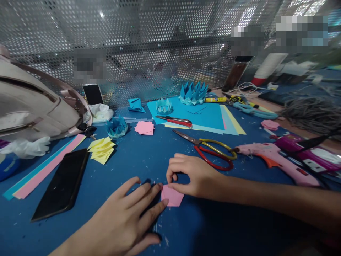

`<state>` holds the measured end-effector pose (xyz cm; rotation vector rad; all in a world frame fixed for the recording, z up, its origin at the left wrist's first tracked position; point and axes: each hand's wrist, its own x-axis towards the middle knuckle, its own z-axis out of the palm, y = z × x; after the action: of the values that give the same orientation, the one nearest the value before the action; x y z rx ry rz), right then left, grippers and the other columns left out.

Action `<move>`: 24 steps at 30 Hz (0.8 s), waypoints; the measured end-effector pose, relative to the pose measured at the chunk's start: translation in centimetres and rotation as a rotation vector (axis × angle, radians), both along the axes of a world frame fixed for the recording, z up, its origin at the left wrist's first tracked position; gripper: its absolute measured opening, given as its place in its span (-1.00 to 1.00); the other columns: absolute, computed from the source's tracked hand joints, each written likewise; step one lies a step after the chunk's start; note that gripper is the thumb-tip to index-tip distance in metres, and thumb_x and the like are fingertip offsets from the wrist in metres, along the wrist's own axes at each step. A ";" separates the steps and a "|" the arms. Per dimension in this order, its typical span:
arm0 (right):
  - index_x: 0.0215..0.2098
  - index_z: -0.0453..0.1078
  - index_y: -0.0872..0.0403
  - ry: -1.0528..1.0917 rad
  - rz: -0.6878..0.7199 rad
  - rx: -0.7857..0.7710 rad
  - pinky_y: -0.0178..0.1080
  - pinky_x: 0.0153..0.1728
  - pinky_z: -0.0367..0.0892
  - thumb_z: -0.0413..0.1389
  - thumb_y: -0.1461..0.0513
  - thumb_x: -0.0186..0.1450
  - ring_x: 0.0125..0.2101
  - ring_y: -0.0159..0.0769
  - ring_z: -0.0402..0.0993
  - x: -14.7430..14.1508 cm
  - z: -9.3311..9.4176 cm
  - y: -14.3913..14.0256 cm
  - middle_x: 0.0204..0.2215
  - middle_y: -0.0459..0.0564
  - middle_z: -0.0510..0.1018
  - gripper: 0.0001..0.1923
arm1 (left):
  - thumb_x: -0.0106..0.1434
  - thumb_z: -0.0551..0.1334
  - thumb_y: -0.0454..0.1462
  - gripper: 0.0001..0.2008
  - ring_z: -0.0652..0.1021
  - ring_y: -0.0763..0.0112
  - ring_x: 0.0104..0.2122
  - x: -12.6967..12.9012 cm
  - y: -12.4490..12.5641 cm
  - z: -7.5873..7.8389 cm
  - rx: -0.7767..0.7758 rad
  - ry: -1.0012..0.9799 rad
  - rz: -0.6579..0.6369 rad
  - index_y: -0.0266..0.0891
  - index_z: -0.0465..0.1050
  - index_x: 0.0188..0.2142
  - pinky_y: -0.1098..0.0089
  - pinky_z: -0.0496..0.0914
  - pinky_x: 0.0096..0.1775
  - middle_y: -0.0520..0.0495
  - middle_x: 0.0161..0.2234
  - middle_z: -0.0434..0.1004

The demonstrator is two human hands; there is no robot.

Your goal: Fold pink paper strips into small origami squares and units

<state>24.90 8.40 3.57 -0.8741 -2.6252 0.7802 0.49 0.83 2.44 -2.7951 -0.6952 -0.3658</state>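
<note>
A small folded piece of pink paper point(173, 196) lies on the blue tabletop between my hands. My left hand point(130, 209) is open, fingers spread, with two fingertips touching the paper's left edge. My right hand point(190, 174) is closed, its fingers curled and its thumb and forefinger at the paper's upper edge. Beyond them sits a stack of pink paper pieces point(144, 128). A stack of yellow paper pieces point(102, 149) is at the left. Scissors with one red and one yellow handle point(198, 142) lie just past my right hand.
A black phone point(62, 185) and paper strips point(50, 167) lie left, near a bag point(32, 99). Blue folded-paper crowns point(193, 94) and a red utility knife point(176, 121) rest around coloured sheets point(207, 119). A pink glue gun point(277, 160) lies right, beside a purple power strip point(309, 153).
</note>
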 end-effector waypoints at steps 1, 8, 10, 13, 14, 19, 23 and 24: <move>-0.38 0.46 0.08 0.015 0.005 0.018 -0.29 -0.28 0.19 0.19 0.30 0.24 -0.36 -0.36 0.34 0.0 -0.1 -0.1 -0.42 -0.12 0.49 -0.97 | 0.42 0.03 -0.02 -0.53 0.44 0.16 0.03 0.0 0.0 0.0 -0.004 0.000 0.002 -0.21 0.36 0.17 0.13 0.15 0.14 -0.16 0.13 0.45; -0.33 0.47 0.07 0.071 0.060 0.182 -0.30 -0.32 0.17 0.13 0.30 0.28 -0.33 -0.34 0.34 0.2 -1.0 -0.5 -0.37 -0.09 0.53 -0.93 | 0.42 0.04 -0.03 -0.54 0.46 0.19 -0.03 0.1 0.1 0.3 -0.050 -0.033 -0.009 -0.20 0.36 0.17 0.14 0.16 0.13 -0.12 0.04 0.50; -0.30 0.47 0.06 0.057 0.076 0.238 -0.28 -0.31 0.15 0.12 0.27 0.31 -0.33 -0.34 0.34 0.2 -1.2 -0.6 -0.36 -0.10 0.53 -0.92 | 0.43 0.03 -0.03 -0.54 0.45 0.19 -0.02 0.1 0.2 0.2 -0.052 -0.036 -0.009 -0.20 0.36 0.17 0.15 0.14 0.14 -0.11 0.05 0.49; -0.32 0.44 0.05 0.005 0.103 0.381 -0.23 -0.33 0.09 0.08 0.24 0.36 -0.35 -0.31 0.28 0.3 -1.5 -0.8 -0.39 -0.10 0.50 -0.87 | 0.44 0.01 -0.03 -0.54 0.44 0.19 -0.01 0.1 0.2 0.2 -0.057 -0.044 -0.008 -0.21 0.37 0.16 0.13 0.08 0.15 -0.10 0.08 0.48; -0.35 0.42 0.06 -0.019 0.119 0.439 -0.21 -0.35 0.06 0.06 0.23 0.37 -0.36 -0.30 0.25 0.3 -1.4 -0.9 -0.39 -0.09 0.49 -0.85 | 0.44 0.01 -0.02 -0.54 0.43 0.18 0.00 0.1 0.2 0.2 -0.063 -0.043 -0.004 -0.21 0.37 0.16 0.12 0.07 0.15 -0.10 0.09 0.48; -0.39 0.36 0.09 -0.110 0.221 0.621 -0.19 -0.41 -0.04 0.03 0.29 0.39 -0.37 -0.28 0.17 0.3 -0.7 -1.3 -0.37 -0.06 0.46 -0.82 | 0.44 0.01 -0.03 -0.55 0.42 0.16 0.03 0.0 0.1 0.2 -0.064 -0.031 -0.001 -0.20 0.36 0.17 0.10 0.06 0.14 -0.10 0.13 0.45; -0.37 0.38 0.12 -0.164 0.336 0.671 -0.20 -0.42 -0.06 0.04 0.35 0.38 -0.35 -0.27 0.16 0.5 0.2 -0.9 -0.37 -0.05 0.43 -0.84 | 0.45 0.00 -0.06 -0.55 0.43 0.16 0.02 0.0 0.2 0.2 -0.077 -0.030 -0.017 -0.23 0.34 0.18 0.10 0.06 0.14 -0.12 0.14 0.45; -0.38 0.38 0.13 -0.175 0.369 0.671 -0.20 -0.42 -0.07 0.05 0.34 0.38 -0.35 -0.27 0.15 0.6 0.5 -0.7 -0.38 -0.04 0.42 -0.84 | 0.45 0.00 -0.06 -0.54 0.44 0.16 0.02 0.0 0.2 0.1 -0.081 -0.031 -0.019 -0.24 0.34 0.18 0.10 0.05 0.14 -0.13 0.14 0.45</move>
<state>25.50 7.65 4.11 -0.2821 -2.9326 -0.1465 0.53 1.06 2.58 -2.8797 -0.7056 -0.3933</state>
